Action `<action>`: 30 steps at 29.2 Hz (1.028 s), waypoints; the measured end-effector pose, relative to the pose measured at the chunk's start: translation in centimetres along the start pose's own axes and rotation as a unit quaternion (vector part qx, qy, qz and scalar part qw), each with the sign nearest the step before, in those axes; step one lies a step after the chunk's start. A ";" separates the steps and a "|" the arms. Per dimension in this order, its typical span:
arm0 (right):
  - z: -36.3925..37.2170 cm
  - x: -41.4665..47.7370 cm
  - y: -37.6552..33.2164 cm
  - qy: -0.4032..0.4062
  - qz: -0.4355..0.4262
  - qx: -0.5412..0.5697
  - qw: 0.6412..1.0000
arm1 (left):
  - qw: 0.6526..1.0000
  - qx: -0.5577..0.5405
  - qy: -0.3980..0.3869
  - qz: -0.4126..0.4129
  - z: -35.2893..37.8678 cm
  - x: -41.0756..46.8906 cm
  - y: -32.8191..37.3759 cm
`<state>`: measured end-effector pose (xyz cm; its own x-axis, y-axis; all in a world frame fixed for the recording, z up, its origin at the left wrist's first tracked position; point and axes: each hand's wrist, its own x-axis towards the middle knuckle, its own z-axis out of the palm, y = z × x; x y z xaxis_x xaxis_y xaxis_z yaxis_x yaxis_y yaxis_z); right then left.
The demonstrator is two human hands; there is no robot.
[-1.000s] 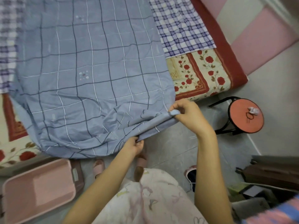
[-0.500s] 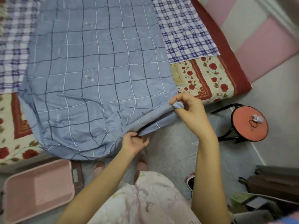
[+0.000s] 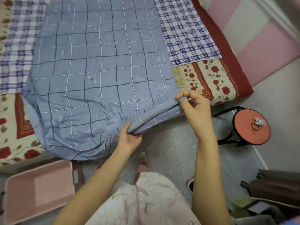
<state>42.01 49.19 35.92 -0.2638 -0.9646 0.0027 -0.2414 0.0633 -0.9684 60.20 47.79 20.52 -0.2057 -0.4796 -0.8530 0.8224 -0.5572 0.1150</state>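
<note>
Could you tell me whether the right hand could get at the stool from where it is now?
Probably yes: nothing stands between the right hand and the stool beside it, though that hand pinches a corner of the sheet and must let go first.

no words, brands or numbers can be read. small pale marks printed on the blue checked sheet and a label on the pink bin are too blurred.

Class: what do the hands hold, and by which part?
The blue sheet, by its near edge: right hand pinches the corner, left hand grips further along.
</note>
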 end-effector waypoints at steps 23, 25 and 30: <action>1.4 -1.1 -1.9 -0.005 0.033 -0.118 0.992 | 0.923 0.382 0.040 0.006 -2.1 -4.3 0.8; 2.1 -1.3 -2.2 -0.015 0.027 -0.122 0.992 | 0.875 0.475 0.062 0.065 -1.3 -4.9 -0.2; 3.3 -1.6 -3.2 -0.028 -0.012 -0.139 0.990 | 0.707 0.530 0.023 0.468 0.0 -6.9 -2.1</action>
<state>46.26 49.67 38.15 -0.2047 -0.9788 0.0033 -0.4959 0.1008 -0.8625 59.89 52.28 26.18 0.2026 -0.9654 -0.1644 -0.2771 -0.2176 0.9359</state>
